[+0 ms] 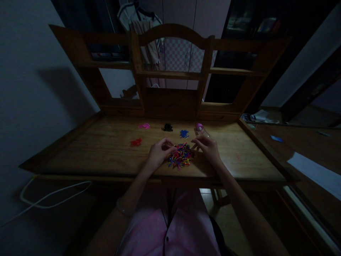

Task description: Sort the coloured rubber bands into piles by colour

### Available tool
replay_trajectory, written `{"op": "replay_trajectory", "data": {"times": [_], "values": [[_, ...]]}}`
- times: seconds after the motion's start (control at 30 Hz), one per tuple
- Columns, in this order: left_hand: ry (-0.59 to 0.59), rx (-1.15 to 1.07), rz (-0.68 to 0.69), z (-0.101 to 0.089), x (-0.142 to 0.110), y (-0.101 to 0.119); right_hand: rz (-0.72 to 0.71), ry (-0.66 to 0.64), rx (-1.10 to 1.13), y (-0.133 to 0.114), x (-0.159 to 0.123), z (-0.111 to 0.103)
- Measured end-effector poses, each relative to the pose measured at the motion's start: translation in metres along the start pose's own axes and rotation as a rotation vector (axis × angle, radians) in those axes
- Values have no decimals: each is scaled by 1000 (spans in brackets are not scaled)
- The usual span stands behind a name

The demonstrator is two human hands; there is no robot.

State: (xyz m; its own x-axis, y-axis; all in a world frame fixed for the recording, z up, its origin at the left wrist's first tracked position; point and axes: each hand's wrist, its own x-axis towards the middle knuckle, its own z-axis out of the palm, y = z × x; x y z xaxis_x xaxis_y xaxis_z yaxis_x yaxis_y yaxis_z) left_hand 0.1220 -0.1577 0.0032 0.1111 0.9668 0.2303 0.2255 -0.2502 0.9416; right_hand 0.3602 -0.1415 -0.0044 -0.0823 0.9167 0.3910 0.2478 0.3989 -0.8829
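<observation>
Head view shows the multicoloured pile of small bands lying on the worktop between both hands, left hand at its far-left edge, right hand at its far-right, neither clearly nearer, whether either grip pinches a band I cannot tell.

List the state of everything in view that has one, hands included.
Mixed pile: heaped, colours mingled
Red pile: gathered, separate
Pink pile: gathered, separate
Black pile: gathered, separate
Blue pile: gathered, separate
Left hand: fingers bent at mixed pile, grip unclear
Right hand: fingers bent beside mixed pile, grip unclear
Checkered cabinet doors: shut
White paper: lying flat
</observation>
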Motion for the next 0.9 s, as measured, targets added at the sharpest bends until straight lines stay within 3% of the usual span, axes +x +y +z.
{"op": "replay_trajectory", "data": {"times": [0.1,0.3,0.57,0.9], "values": [[58,-38,-57,-15,-17,-7,-21,7,-26,1,0,-8],[140,5,-113,-36,-39,-30,-155,-151,-418,-4,-10,-11],[67,28,-102,-32,-38,-30,-218,-243,-556,-11,-12,-4],[35,7,-107,-35,-38,-35,-181,-138,-462,-19,-11,-12]]}}
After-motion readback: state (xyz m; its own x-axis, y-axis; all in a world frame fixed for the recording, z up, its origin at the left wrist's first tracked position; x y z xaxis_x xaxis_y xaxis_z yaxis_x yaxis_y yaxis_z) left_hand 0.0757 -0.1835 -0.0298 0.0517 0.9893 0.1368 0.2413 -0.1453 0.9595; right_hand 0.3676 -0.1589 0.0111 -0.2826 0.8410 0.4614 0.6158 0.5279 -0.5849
